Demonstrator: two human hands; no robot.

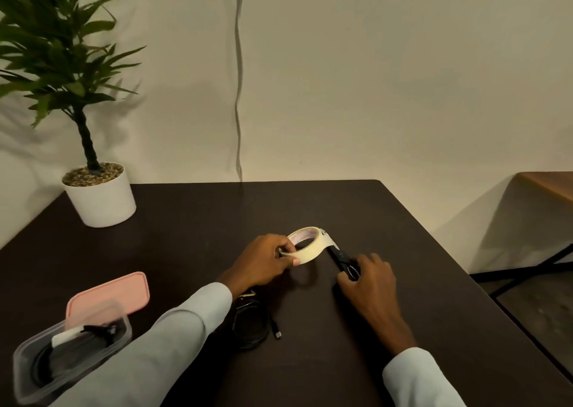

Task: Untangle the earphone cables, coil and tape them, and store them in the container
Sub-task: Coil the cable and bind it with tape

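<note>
My left hand (263,261) grips a roll of pale tape (305,245) just above the dark table (186,220), pinching a loose strip at its near edge. My right hand (369,279) holds black scissors (341,259) whose blades point up to the roll's far right side. A coiled black cable (251,326) with its plug end lies on the table between my forearms, partly hidden under my left sleeve. At the front left stands a clear plastic container (28,372) holding a taped black cable coil (93,333).
A pink lid (108,295) leans behind the container. A potted plant in a white pot (100,197) stands at the table's back left corner. The table's right edge runs diagonally, with floor and another table's frame (527,270) beyond.
</note>
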